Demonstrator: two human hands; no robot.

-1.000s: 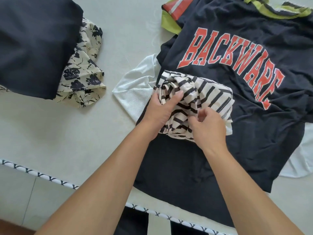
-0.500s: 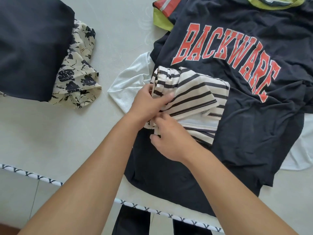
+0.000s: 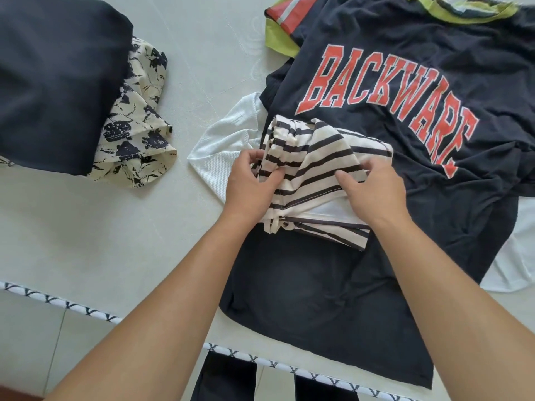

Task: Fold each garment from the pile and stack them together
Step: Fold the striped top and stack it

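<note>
Striped garment [image 3: 324, 157] bunched on the black lettered T-shirt [image 3: 376, 68], directly ahead of both hands; long axis roughly left to right, tilted down toward the right. Left hand [image 3: 249, 180] pinching the crumpled left end, right hand [image 3: 373, 183] gripping the top fold at the right. Both equally near, one per end. Folded stack [image 3: 58, 82] well apart, far left on the counter [image 3: 86, 241].

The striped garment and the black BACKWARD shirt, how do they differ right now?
The striped garment is cream with dark stripes; the black BACKWARD shirt is plain black with red lettering. The striped one is bunched and partly folded, gripped by the left hand and right hand; the black shirt lies spread flat beneath it, unheld. Both lie on the table.
</note>
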